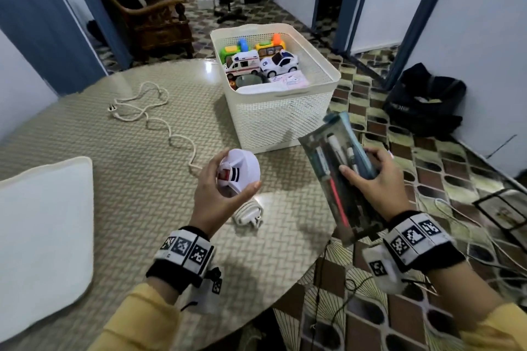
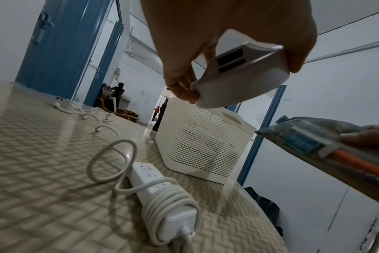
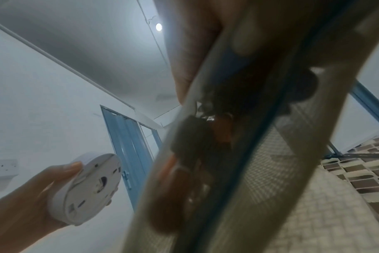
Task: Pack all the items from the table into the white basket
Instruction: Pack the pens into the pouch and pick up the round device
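Note:
My left hand (image 1: pixel 219 191) grips a round white device (image 1: pixel 239 169) with a red and black marked face, lifted above the table; it also shows as the white device (image 2: pixel 242 77) and its flat back (image 3: pixel 86 190). My right hand (image 1: pixel 370 177) holds a clear pencil pouch (image 1: pixel 336 168) full of pens and markers, tilted, near the table's right edge. The white basket (image 1: pixel 288 111) stands ahead on the table with toy cars (image 1: pixel 265 61) and papers inside. A white power strip (image 2: pixel 160 200) with its wound cord lies on the table under my left hand.
The loose white cord (image 1: pixel 148 114) trails across the patterned table (image 1: pixel 114 179) to a plug at the far left. A white cushion (image 1: pixel 42 225) lies at the left edge. On the tiled floor to the right sit a black bag (image 1: pixel 425 102) and cables.

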`<state>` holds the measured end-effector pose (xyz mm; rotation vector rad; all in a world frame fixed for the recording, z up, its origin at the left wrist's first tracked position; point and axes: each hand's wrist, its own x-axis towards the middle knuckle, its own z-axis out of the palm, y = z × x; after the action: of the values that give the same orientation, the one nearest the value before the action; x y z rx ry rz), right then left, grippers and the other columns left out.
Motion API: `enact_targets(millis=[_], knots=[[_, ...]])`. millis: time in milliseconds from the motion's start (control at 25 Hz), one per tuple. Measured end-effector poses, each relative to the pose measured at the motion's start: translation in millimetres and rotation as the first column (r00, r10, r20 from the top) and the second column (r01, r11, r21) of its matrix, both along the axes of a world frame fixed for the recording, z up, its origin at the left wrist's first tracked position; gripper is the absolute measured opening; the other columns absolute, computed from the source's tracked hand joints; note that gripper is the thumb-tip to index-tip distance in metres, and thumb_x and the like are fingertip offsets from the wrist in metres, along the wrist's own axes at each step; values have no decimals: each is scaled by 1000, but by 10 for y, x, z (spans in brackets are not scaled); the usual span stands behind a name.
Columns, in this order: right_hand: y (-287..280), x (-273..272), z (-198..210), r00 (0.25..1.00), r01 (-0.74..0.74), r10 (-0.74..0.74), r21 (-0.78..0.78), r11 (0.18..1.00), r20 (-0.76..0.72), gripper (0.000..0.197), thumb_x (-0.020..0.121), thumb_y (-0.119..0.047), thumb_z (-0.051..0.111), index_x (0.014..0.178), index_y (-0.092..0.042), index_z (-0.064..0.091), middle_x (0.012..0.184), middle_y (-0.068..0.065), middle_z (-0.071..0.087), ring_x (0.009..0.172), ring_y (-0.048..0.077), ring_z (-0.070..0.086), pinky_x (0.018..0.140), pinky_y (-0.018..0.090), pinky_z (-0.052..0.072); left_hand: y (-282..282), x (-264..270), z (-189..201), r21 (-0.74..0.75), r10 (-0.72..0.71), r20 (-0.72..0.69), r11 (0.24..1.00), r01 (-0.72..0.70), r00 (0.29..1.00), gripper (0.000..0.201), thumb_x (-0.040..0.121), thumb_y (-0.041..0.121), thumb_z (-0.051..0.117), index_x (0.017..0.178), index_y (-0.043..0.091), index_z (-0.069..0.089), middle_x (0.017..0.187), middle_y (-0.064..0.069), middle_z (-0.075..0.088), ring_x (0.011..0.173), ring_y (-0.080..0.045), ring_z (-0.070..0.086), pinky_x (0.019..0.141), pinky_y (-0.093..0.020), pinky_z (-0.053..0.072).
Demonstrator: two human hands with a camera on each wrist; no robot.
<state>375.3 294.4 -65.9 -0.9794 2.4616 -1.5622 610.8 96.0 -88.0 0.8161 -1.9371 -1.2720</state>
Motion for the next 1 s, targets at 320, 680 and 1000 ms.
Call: enact_targets(millis=[320, 680, 1000], knots=[[-459, -351, 226, 998, -67, 66, -65, 996, -12, 47, 73, -26, 80, 110, -19, 52, 100, -12, 60, 84, 4, 60, 76, 23, 47, -411, -555, 264, -118, -12, 22, 993, 14, 1000, 91, 52, 63, 81, 132, 37, 45, 126, 7, 47, 122, -13, 47, 101, -43, 46], [-685, -683, 323, 991, -131, 131, -101, 986, -6, 46, 72, -24, 81, 108, -22, 54, 96, -18, 62, 85, -4, 62, 71, 11, 50, -580, -1022, 390, -263, -18, 86, 964, 40, 996, 87, 52, 67, 73, 130, 40, 49, 113, 2, 49, 111, -16, 48, 96, -38, 46], [-472, -1182, 120, 996, -83, 81, -158, 984, -21, 46, 71, -21, 81, 109, -20, 56, 94, -17, 64, 81, -6, 63, 68, 8, 49, -255, -1676, 99, -351, -120, 158, 921, 170, 980, 88, 55, 68, 72, 133, 34, 49, 112, 5, 52, 108, -4, 44, 95, -10, 33]])
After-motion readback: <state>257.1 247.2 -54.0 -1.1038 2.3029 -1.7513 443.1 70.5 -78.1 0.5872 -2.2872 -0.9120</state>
